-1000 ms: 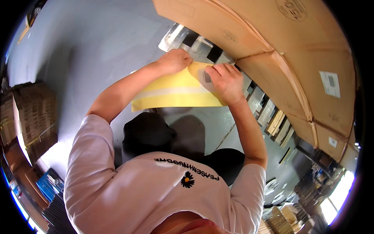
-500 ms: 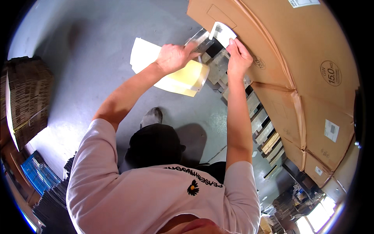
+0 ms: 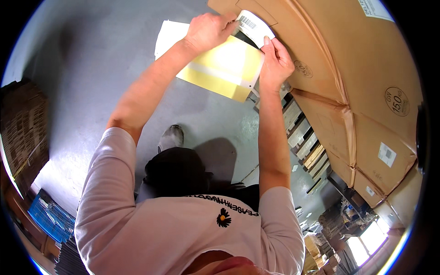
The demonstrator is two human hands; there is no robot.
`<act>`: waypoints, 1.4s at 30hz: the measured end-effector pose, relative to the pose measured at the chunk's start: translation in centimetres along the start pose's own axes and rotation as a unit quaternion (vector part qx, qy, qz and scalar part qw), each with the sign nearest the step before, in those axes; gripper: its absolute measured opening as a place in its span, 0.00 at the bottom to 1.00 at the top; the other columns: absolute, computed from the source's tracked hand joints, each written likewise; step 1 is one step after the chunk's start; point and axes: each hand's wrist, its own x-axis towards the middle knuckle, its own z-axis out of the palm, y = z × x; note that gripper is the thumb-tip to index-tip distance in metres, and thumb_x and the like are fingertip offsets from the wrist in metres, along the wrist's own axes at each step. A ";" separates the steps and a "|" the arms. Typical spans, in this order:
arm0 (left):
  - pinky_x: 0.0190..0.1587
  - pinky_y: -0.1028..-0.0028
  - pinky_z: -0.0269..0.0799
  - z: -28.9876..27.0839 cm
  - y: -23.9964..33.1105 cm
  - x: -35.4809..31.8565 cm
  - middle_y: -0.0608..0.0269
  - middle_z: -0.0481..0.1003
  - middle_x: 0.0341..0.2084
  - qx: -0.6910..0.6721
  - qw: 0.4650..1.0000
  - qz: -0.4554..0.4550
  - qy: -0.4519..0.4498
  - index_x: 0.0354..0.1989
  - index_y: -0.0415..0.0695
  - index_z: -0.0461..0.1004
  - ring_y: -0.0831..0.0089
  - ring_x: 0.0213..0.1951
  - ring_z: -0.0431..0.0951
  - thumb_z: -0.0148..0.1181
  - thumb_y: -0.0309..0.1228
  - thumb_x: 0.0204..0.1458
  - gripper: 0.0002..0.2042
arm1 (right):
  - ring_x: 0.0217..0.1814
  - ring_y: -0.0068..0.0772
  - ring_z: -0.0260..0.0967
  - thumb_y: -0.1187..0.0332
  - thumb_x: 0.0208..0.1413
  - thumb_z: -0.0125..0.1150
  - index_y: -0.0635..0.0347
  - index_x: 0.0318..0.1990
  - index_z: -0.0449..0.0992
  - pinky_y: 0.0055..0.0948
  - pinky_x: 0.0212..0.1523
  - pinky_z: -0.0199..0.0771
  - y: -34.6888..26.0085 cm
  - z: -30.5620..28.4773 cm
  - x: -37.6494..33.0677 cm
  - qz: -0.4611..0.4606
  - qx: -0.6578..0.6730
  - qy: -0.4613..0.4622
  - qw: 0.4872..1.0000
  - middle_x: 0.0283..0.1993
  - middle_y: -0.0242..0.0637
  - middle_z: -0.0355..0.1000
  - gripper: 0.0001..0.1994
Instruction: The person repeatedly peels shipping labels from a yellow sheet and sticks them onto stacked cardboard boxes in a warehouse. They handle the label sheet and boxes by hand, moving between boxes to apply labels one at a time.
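A white barcode label (image 3: pixel 253 28) is stretched, slightly curved, between my two hands, close to the side of a large brown carton (image 3: pixel 298 34). My left hand (image 3: pixel 208 33) is closed, its fingertips pinching the label's left end. The label's near right corner sits between the thumb and fingers of my right hand (image 3: pixel 276 66). Below my left hand hangs a yellow-and-white backing sheet (image 3: pixel 220 85), its right corner close to my right wrist. My left hand seems to hold this sheet too, but the fingers beneath are hidden.
More cartons (image 3: pixel 366 137) are stacked along the right, above slatted wooden pallets (image 3: pixel 302 137). At the left stands a pile of flattened cardboard (image 3: pixel 23 133), with a blue plastic crate (image 3: pixel 50 215) nearer. My shoe (image 3: pixel 172 137) rests on the grey floor (image 3: pixel 105 59).
My left hand has moved up and right to the label's free end. The label, curled before, is now spread flatter. The yellow sheet has shifted up and right with my left hand.
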 end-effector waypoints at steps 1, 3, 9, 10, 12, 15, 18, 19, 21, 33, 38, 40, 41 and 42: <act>0.33 0.57 0.78 -0.1 -0.4 0.3 0.60 0.79 0.21 -0.007 1.000 0.007 -0.010 0.41 0.53 0.77 0.54 0.27 0.80 0.54 0.45 0.61 0.12 | 0.33 0.18 0.71 0.77 0.55 0.69 0.73 0.39 0.81 0.19 0.37 0.74 0.5 0.4 0.3 -0.022 0.015 0.008 1.000 0.33 0.32 0.77 0.07; 0.27 0.60 0.74 0.0 -1.1 0.7 0.60 0.76 0.17 -0.005 0.999 0.041 0.008 0.40 0.50 0.77 0.56 0.23 0.77 0.58 0.41 0.61 0.09 | 0.34 0.18 0.71 0.77 0.56 0.69 0.73 0.39 0.81 0.19 0.38 0.74 0.6 1.2 0.3 -0.033 0.026 0.032 0.999 0.34 0.33 0.77 0.07; 0.30 0.50 0.73 -0.7 -1.6 2.2 0.45 0.76 0.22 -0.065 0.992 0.072 0.074 0.29 0.45 0.75 0.43 0.29 0.78 0.53 0.40 0.63 0.14 | 0.35 0.19 0.69 0.76 0.54 0.70 0.67 0.38 0.83 0.20 0.36 0.73 -0.4 3.3 -0.1 -0.071 -0.123 0.107 0.984 0.37 0.30 0.73 0.05; 0.30 0.50 0.73 -1.0 -1.8 2.3 0.46 0.77 0.24 -0.063 0.993 0.075 0.063 0.31 0.45 0.75 0.44 0.30 0.78 0.54 0.40 0.63 0.13 | 0.34 0.20 0.68 0.77 0.53 0.71 0.65 0.38 0.83 0.21 0.35 0.72 0.2 3.7 0.0 -0.089 -0.113 0.115 0.983 0.39 0.30 0.70 0.06; 0.30 0.51 0.72 -1.2 -1.6 2.6 0.46 0.77 0.25 -0.076 0.992 0.075 0.067 0.31 0.45 0.75 0.44 0.30 0.78 0.54 0.40 0.63 0.13 | 0.35 0.20 0.67 0.78 0.52 0.71 0.67 0.37 0.82 0.21 0.37 0.72 0.2 4.2 0.1 -0.070 -0.068 0.132 0.986 0.40 0.30 0.68 0.06; 0.30 0.52 0.72 -1.3 -1.2 3.1 0.47 0.77 0.26 -0.111 0.988 0.073 0.075 0.32 0.45 0.75 0.44 0.31 0.78 0.54 0.41 0.63 0.14 | 0.36 0.19 0.66 0.79 0.52 0.70 0.69 0.37 0.82 0.20 0.39 0.73 0.7 4.9 0.3 -0.072 0.032 0.142 0.987 0.41 0.29 0.65 0.06; 0.30 0.53 0.72 -1.3 -0.9 3.5 0.47 0.77 0.27 -0.134 0.987 0.051 0.075 0.32 0.44 0.74 0.44 0.32 0.78 0.53 0.41 0.64 0.14 | 0.37 0.19 0.66 0.80 0.52 0.70 0.69 0.37 0.82 0.20 0.40 0.73 0.9 5.4 0.4 -0.063 0.082 0.151 0.983 0.41 0.29 0.64 0.05; 0.30 0.53 0.72 -1.3 -0.8 3.6 0.47 0.77 0.27 -0.138 0.987 0.039 0.075 0.33 0.44 0.74 0.44 0.32 0.78 0.53 0.41 0.64 0.14 | 0.38 0.19 0.66 0.81 0.52 0.69 0.70 0.37 0.82 0.20 0.41 0.73 0.7 5.5 0.4 -0.056 0.089 0.155 0.982 0.41 0.28 0.64 0.05; 0.31 0.53 0.72 -0.9 -1.1 3.8 0.47 0.77 0.27 -0.134 0.987 0.045 0.074 0.33 0.44 0.74 0.44 0.33 0.78 0.53 0.41 0.64 0.14 | 0.37 0.19 0.65 0.81 0.52 0.69 0.70 0.37 0.82 0.19 0.41 0.73 0.7 5.7 0.5 -0.058 0.099 0.160 0.980 0.41 0.28 0.64 0.05; 0.31 0.53 0.73 -0.1 -0.9 4.2 0.48 0.77 0.27 -0.130 0.988 0.028 0.081 0.31 0.45 0.75 0.45 0.33 0.78 0.53 0.44 0.63 0.16 | 0.36 0.22 0.69 0.80 0.52 0.70 0.76 0.30 0.79 0.24 0.37 0.73 0.2 6.4 1.0 -0.039 0.119 0.207 0.970 0.37 0.30 0.68 0.06; 0.32 0.53 0.74 -0.1 -0.1 4.1 0.47 0.79 0.26 -0.059 0.995 -0.016 0.075 0.32 0.44 0.76 0.46 0.32 0.80 0.53 0.47 0.62 0.18 | 0.34 0.23 0.69 0.74 0.51 0.72 0.73 0.30 0.81 0.26 0.34 0.72 0.9 5.5 1.3 -0.060 -0.037 0.218 0.973 0.34 0.30 0.71 0.08; 0.33 0.53 0.74 -0.6 -0.8 4.0 0.47 0.79 0.26 -0.019 0.997 -0.030 0.076 0.32 0.43 0.77 0.46 0.32 0.80 0.54 0.48 0.62 0.19 | 0.33 0.24 0.70 0.71 0.50 0.74 0.70 0.31 0.83 0.27 0.33 0.72 -0.1 5.6 0.9 -0.065 -0.116 0.222 0.966 0.34 0.31 0.73 0.09; 0.33 0.55 0.75 -0.6 -1.3 3.5 0.48 0.79 0.26 0.014 0.997 -0.055 0.051 0.32 0.43 0.77 0.48 0.32 0.81 0.54 0.47 0.62 0.18 | 0.33 0.24 0.70 0.70 0.49 0.74 0.68 0.31 0.83 0.28 0.33 0.72 -0.7 5.0 0.6 -0.027 -0.181 0.197 0.963 0.36 0.33 0.74 0.09; 0.34 0.57 0.75 -0.9 -2.4 2.5 0.49 0.80 0.27 0.052 0.994 -0.085 0.033 0.33 0.42 0.78 0.51 0.32 0.81 0.55 0.46 0.62 0.18 | 0.32 0.25 0.71 0.68 0.49 0.75 0.67 0.32 0.84 0.29 0.33 0.73 -1.7 4.3 0.4 0.010 -0.237 0.163 0.958 0.38 0.34 0.76 0.10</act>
